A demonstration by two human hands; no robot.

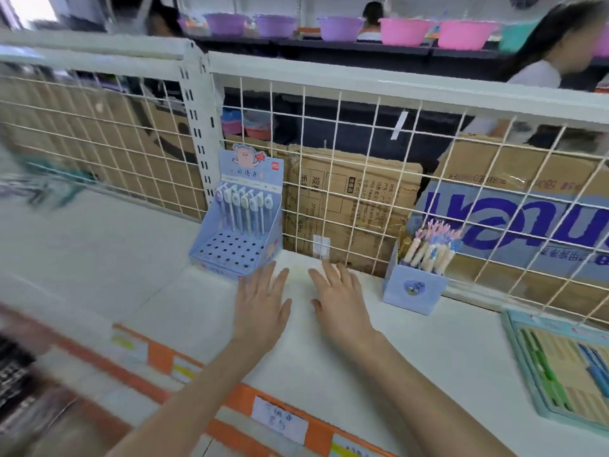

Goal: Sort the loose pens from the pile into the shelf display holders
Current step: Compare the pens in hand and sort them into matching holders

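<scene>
A blue stepped display holder (239,240) with a pig header card stands on the white shelf (115,265) against the wire grid. Several pastel pens (245,209) fill its back rows, and its front holes are bare. To the right, a small blue box holder (414,291) holds a bunch of cream pens (431,249). My left hand (262,308) and my right hand (339,298) lie flat on the shelf between the two holders, fingers straight, holding nothing. No loose pen pile is in view.
A white wire grid (362,166) backs the shelf, with cardboard boxes (349,199) behind it. A teal-framed tray of stationery (566,364) lies at the right. Orange price strips (164,357) line the shelf's front edge. A person (553,61) stands beyond the grid.
</scene>
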